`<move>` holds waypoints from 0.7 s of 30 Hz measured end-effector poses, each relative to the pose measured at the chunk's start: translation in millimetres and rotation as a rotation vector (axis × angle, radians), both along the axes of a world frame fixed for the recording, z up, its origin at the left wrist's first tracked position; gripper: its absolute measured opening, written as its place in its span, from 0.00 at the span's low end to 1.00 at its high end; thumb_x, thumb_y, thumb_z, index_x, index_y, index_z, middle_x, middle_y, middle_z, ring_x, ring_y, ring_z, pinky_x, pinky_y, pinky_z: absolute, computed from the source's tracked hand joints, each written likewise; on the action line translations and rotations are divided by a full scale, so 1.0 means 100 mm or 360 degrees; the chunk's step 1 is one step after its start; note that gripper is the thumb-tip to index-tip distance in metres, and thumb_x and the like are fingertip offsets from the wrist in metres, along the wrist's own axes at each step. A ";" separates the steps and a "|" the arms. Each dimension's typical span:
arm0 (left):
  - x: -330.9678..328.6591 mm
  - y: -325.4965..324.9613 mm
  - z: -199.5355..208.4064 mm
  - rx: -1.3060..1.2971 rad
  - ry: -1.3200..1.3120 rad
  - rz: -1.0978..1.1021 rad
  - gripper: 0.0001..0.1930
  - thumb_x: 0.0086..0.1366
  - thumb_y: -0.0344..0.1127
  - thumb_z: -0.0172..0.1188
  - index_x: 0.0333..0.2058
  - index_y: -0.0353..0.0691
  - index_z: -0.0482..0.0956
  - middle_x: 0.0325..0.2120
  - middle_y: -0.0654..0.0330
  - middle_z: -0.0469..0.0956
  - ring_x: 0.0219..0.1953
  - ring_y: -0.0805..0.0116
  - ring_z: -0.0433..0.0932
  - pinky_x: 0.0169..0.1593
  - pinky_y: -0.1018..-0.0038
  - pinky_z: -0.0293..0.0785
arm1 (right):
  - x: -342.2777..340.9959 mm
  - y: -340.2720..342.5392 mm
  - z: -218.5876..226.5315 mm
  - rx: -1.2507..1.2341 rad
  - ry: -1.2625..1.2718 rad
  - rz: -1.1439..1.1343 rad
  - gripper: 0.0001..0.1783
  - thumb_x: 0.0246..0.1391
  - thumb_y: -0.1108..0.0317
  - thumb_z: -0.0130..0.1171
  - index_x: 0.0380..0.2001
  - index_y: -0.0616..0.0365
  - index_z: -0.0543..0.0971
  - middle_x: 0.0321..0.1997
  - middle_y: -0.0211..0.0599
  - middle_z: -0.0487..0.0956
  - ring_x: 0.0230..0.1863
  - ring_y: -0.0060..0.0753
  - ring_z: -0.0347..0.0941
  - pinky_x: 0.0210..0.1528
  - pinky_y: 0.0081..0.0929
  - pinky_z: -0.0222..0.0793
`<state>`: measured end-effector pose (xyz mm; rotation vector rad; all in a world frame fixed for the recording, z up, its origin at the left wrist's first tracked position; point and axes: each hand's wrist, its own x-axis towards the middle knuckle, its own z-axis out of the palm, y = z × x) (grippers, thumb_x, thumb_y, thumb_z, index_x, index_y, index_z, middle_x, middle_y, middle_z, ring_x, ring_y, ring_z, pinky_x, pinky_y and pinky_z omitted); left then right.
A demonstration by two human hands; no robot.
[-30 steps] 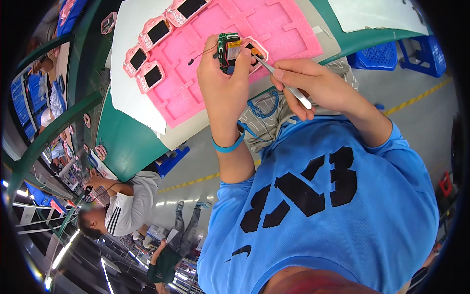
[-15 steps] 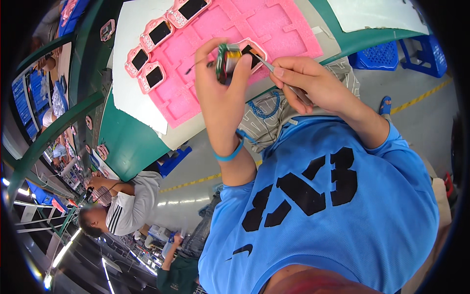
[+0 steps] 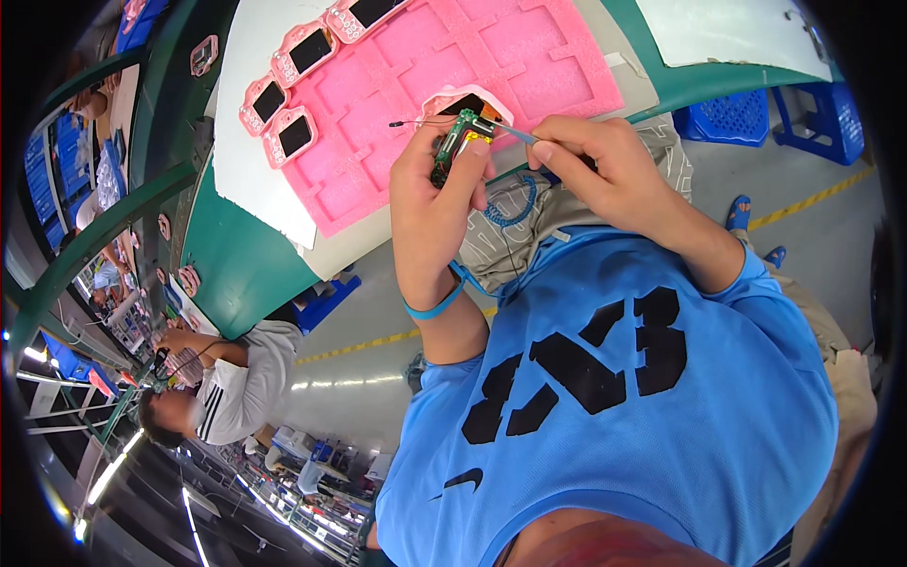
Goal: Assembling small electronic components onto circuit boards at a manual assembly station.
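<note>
In my left hand (image 3: 425, 208) is a small green circuit board (image 3: 441, 163) with a yellow-covered part, gripped between thumb and fingers. A thin wire with a dark end sticks out from it to the left. My right hand (image 3: 609, 175) pinches slim metal tweezers (image 3: 517, 133), whose tip reaches the board's right edge. Just beyond the board, a pink handheld game console (image 3: 498, 98) with a dark screen lies at the near edge of the pink foam tray (image 3: 354, 184); the board and fingers partly cover it.
Several pink consoles (image 3: 309, 49) with dark screens line the tray's left side. The tray rests on a white sheet (image 3: 255, 194) over a green table (image 3: 231, 255). A blue coiled cord (image 3: 515, 210) hangs by my lap. Blue stools (image 3: 727, 118) stand at right; a person (image 3: 250, 387) works at left.
My left hand has turned and lowered the circuit board, bringing its parts into clear view. The tweezers, held lower and pointing sideways before, now have their tip at the board.
</note>
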<state>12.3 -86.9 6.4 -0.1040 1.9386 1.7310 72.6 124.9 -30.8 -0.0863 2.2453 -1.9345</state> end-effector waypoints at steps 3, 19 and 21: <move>0.01 0.00 -0.01 0.0010 0.0020 -0.0022 0.12 0.73 0.28 0.61 0.53 0.33 0.80 0.27 0.59 0.81 0.21 0.77 0.71 0.25 0.82 0.66 | 0.01 -0.01 0.00 0.0063 0.0024 -0.0051 0.09 0.70 0.71 0.58 0.37 0.62 0.84 0.20 0.25 0.74 0.21 0.19 0.57 0.25 0.23 0.50; 0.02 0.00 -0.09 0.0085 0.0069 0.0010 0.11 0.73 0.28 0.61 0.51 0.33 0.80 0.26 0.60 0.80 0.19 0.78 0.70 0.24 0.83 0.63 | 0.00 0.03 0.02 0.0231 0.0163 0.0006 0.07 0.68 0.72 0.60 0.38 0.63 0.85 0.23 0.30 0.78 0.20 0.24 0.60 0.24 0.25 0.54; 0.02 0.02 -0.08 0.0084 0.0080 0.0025 0.10 0.73 0.28 0.61 0.50 0.34 0.80 0.25 0.60 0.80 0.19 0.78 0.69 0.23 0.83 0.63 | -0.01 0.03 0.01 0.0202 0.0143 -0.0014 0.07 0.68 0.71 0.60 0.37 0.61 0.84 0.21 0.31 0.76 0.18 0.28 0.60 0.23 0.29 0.55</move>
